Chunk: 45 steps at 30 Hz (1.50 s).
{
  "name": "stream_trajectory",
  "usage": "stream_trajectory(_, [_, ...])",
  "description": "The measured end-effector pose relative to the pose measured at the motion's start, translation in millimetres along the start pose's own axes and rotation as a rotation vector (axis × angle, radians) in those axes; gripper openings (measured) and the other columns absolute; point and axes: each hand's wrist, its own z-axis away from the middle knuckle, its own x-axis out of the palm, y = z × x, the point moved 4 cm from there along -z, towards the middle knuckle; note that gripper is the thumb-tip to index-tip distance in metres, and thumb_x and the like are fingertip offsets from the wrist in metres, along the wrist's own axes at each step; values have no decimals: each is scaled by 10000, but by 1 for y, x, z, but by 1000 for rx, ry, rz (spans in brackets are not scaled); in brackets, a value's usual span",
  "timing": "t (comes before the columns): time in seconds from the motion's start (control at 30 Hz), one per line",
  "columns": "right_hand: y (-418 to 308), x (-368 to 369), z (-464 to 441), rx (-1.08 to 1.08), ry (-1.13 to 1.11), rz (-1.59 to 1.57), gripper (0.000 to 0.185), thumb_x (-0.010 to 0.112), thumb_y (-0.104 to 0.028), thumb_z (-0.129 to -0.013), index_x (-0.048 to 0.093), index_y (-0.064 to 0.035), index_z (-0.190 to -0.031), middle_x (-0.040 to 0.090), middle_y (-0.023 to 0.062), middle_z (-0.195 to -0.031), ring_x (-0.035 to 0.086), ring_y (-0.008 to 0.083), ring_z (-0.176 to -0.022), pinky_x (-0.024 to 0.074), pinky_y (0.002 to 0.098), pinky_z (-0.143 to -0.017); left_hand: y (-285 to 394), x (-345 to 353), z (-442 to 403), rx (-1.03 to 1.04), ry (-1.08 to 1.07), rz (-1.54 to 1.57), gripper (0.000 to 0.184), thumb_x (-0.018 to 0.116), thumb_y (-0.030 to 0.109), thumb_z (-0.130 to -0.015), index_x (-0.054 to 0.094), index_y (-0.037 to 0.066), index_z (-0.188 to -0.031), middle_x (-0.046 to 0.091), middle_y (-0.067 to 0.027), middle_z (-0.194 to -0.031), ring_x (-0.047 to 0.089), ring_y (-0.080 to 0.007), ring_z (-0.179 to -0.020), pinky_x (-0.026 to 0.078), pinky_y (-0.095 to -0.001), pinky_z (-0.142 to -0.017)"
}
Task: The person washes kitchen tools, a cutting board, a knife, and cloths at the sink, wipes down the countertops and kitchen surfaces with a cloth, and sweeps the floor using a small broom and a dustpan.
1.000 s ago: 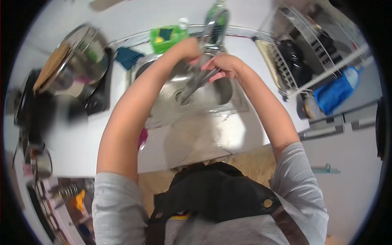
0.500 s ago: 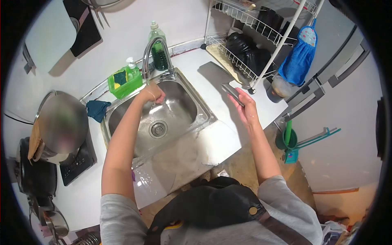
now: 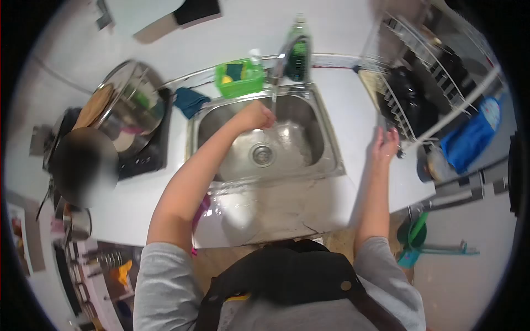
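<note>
My left hand (image 3: pixel 255 116) is over the sink (image 3: pixel 326 129), fingers curled in beside the stream of water falling from the tap (image 3: pixel 282 60). Whether those fingers hold anything is hidden. At the lower end of the dish rack (image 3: pixel 411 129), my right hand (image 3: pixel 386 145) has its fingers apart, pointing up. A blurred grey strip (image 3: pixel 382 120) lies just above its fingertips, beside the beige board (image 3: pixel 369 85); I cannot make out whether this is the flat grey blade-like utensil seen earlier.
A green caddy (image 3: pixel 243 84) with a sponge and a green bottle (image 3: pixel 298 52) stand behind the sink. A dark teal cloth (image 3: pixel 190 102) lies left of them. Further left is a large steel pot (image 3: pixel 124 118) on a black cooker. A blue hand towel (image 3: pixel 469 140) hangs at right.
The view has swung left. My right hand has gone from holding a flat grey utensil over the counter to the rack's lower end, fingers apart. My left hand stays by the water.
</note>
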Motion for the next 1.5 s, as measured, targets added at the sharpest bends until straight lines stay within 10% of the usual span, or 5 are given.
stream_trajectory(0.3, [-15,18,-23,-71,76,1161,292,626,-128,-790,366,-46,-893,477,173,-857,484,199,-369,470,306,-336,-109,-134,14,-15,643,-818,194,615,120,-677,677,67,-852,618,-202,-851,604,-348,-822,487,-425,-765])
stream_trajectory(0.5, [-17,11,16,-542,-42,1568,312,615,-167,-761,474,-6,-988,459,217,-967,469,313,-920,396,401,-824,-181,-196,0,-340,648,-846,575,562,464,-785,382,304,-1308,198,-125,-1439,211,-425,-1282,254,-500,-1024])
stream_trajectory(0.63, [32,67,84,-531,-541,1272,174,555,-165,-825,528,-8,-893,541,116,-843,525,234,-759,436,321,-690,-211,-181,18,-305,839,-856,539,468,390,-854,349,171,-1333,280,-221,-1380,295,-445,-1236,270,-504,-1000])
stream_trajectory(0.87, [166,139,209,913,-880,774,308,530,-314,-855,576,-30,-747,550,52,-650,530,130,-512,445,243,-485,-136,-75,125,-408,769,-898,377,512,103,-778,526,-19,-1134,537,-334,-1024,576,-454,-866,465,-458,-798])
stream_trajectory(1.5, [158,113,158,298,-871,742,312,552,-310,-866,584,-11,-785,532,14,-682,450,103,-644,395,272,-610,32,-12,-3,149,376,-440,450,713,390,-670,582,-18,-534,518,-155,-498,496,-300,-465,414,-377,-478])
